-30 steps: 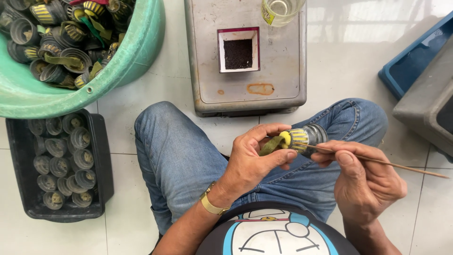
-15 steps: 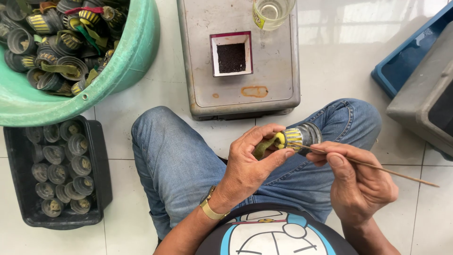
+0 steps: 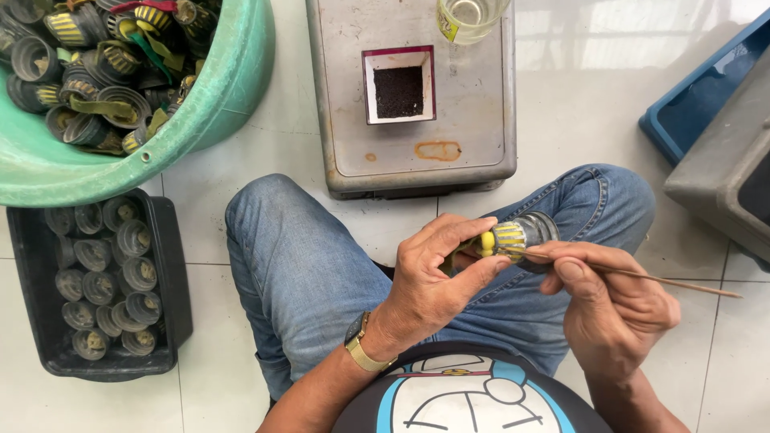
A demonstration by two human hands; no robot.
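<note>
From the head view we look down on a person seated on a white tiled floor (image 3: 241,216), knees in blue jeans. Our left hand (image 3: 437,277) has its fingers (image 3: 449,232) curled closed around a small cylindrical part (image 3: 513,236), yellow-striped at one end and grey at the other, held over the right thigh. Much of the part is hidden under the thumb and fingers, so we cannot make out its full shape. Our right hand (image 3: 613,301) pinches a thin brown stick (image 3: 642,277) between thumb and forefinger; the stick's near tip touches the part's yellow end, and its far end points toward the right edge of the picture.

At the top left a green basin (image 3: 233,88), cut off by the frame, holds a heap of similar parts with green and red straps. Below it, a black tray (image 3: 172,281) carries grey cup-like pieces stood in rows; what sits inside each is hard to tell. Straight ahead stands a grey metal box (image 3: 473,136) with a small square container of dark powder (image 3: 399,90) on top, and a clear jar (image 3: 469,16) at its far edge, cropped. A blue bin (image 3: 690,104) and a grey bin (image 3: 722,176) are cut off at the right.
</note>
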